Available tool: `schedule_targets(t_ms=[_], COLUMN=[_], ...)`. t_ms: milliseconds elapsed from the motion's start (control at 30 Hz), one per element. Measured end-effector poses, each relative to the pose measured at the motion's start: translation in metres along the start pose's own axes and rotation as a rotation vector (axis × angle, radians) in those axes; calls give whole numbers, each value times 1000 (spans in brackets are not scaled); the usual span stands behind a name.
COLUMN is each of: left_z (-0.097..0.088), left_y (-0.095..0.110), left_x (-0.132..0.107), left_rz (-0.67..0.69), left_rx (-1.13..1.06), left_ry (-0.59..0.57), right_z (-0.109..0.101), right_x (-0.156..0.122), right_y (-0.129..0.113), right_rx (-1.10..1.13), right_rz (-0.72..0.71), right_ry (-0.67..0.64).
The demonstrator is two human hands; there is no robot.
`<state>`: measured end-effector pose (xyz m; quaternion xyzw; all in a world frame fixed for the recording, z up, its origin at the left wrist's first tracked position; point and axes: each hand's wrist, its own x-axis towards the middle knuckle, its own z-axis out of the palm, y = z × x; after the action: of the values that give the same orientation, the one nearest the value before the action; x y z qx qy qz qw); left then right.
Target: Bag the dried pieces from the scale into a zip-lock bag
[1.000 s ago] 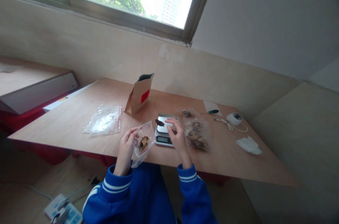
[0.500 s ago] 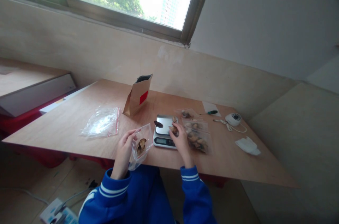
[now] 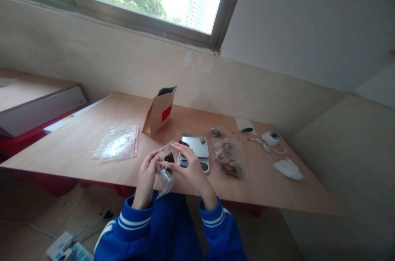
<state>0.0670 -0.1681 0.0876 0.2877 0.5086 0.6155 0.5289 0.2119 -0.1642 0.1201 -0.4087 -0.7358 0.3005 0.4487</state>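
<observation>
My left hand (image 3: 148, 176) grips a clear zip bag (image 3: 166, 185) over the table's near edge, its fingers closed on the bag's side. Brown dried pieces (image 3: 169, 157), looking like dried mushroom, show at the bag's mouth. There my right hand (image 3: 191, 168) has thumb and forefinger around a piece; the fingers partly hide it. Just behind stands a digital scale (image 3: 197, 148) with a steel plate, its display partly covered by my right hand. A small tan piece (image 3: 202, 139) lies on the plate, and a dark piece (image 3: 184, 143) sits at its left edge.
Filled zip bags (image 3: 230, 162) lie right of the scale. Flat plastic bags (image 3: 117, 142) lie left, near an upright kraft pouch (image 3: 159, 113). Farther right are a green-handled tool (image 3: 247, 130), a white corded device (image 3: 270, 138) and a crumpled tissue (image 3: 288, 169).
My right hand has moved left from the scale plate to the bag's mouth, bringing a dried piece. Fewer pieces lie on the plate. My left hand still holds the bag.
</observation>
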Motion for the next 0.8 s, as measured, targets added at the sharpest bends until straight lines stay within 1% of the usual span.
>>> schedule_targets(t_ms=[33,100,167,233,267,333,400,467,533,800], left_z=[0,-1,-1,-2,-2,-3,-4,-5,-7,-12], left_y=[1,3,4,4,5,6,7,8,7,2], left_x=[0,-1,-1,-1,0,0,1,2,3,5], left_rz=[-7,-9,-4,-7,-11,-20,-22,-20,-11,-8], left_rx=[-19,-42,-44,-39,-36,-29,-28,-28,-18,25], left_ry=[5,19,41,59,64,66,68,77,89,87], right_z=[-1,-3,-7,-11,-13,-14,-15,-14,-15,-30], right_x=[1,6,15,25,29,37,41,42,42,36], right_y=[4,16,34,54,64,80,91,98,101,106], right_rx=[-9,-67,-198,-380,-461,-574,-640,-690,-717,-605], right_rz=[4,17,54,133,186,281,328,329,310,200], right_ry=[16,102,212,265,248,165,79,46,57,246])
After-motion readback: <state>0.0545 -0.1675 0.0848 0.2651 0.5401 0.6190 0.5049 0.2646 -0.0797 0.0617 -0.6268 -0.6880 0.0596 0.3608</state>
